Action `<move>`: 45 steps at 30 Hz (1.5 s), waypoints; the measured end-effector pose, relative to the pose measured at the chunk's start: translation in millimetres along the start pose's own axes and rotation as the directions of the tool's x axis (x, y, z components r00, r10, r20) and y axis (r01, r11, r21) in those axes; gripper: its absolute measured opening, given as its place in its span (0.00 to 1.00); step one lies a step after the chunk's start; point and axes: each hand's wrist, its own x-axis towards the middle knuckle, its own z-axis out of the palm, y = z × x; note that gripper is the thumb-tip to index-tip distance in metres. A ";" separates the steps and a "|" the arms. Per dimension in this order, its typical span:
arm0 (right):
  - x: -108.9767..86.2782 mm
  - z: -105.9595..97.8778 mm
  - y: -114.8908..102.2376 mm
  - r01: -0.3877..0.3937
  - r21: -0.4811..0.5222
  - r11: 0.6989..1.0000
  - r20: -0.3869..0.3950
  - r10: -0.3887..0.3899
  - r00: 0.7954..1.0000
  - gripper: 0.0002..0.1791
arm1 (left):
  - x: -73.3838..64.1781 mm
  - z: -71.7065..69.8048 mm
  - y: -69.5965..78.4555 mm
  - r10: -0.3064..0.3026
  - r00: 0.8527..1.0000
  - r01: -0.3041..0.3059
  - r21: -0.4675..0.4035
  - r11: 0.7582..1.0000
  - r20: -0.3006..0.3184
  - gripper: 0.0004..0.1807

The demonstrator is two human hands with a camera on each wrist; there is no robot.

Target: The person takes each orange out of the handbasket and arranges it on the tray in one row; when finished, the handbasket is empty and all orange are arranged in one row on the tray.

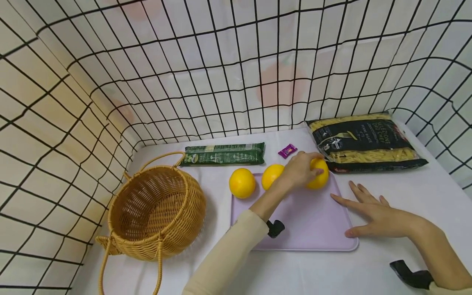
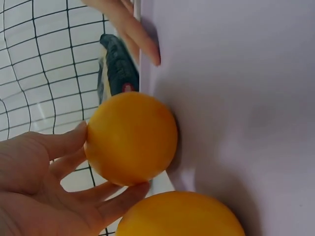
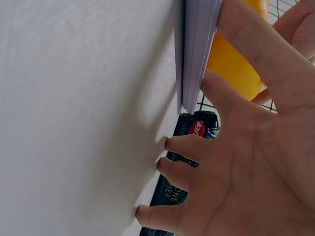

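Note:
My left hand (image 1: 298,170) holds an orange (image 1: 321,178) at the far right corner of a lilac tray (image 1: 313,223). In the left wrist view the thumb and fingers curve around one side of that orange (image 2: 132,138). A second orange (image 1: 271,175), partly covered by the left forearm, sits along the tray's far edge, and a third orange (image 1: 241,183) is at the far left corner. My right hand (image 1: 380,217) is spread at the tray's right side, thumb and forefinger at its rim. Its other fingertips reach down to the white tabletop in the right wrist view.
A wicker basket (image 1: 195,205) with raised handles stands left of the tray. Behind the tray lie a green packet (image 1: 225,154) and a small purple wrapped sweet (image 1: 287,150). A bag of pasta (image 1: 368,143) lies at the back right. Black wire mesh (image 1: 239,61) encloses the table's back and sides.

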 end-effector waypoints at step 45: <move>1.5 -0.7 0.8 -0.029 0.002 1.000 0.036 0.029 0.999 0.52 | -97.9 -65.2 -84.1 -0.004 0.981 -0.036 -0.198 0.980 -0.196 0.25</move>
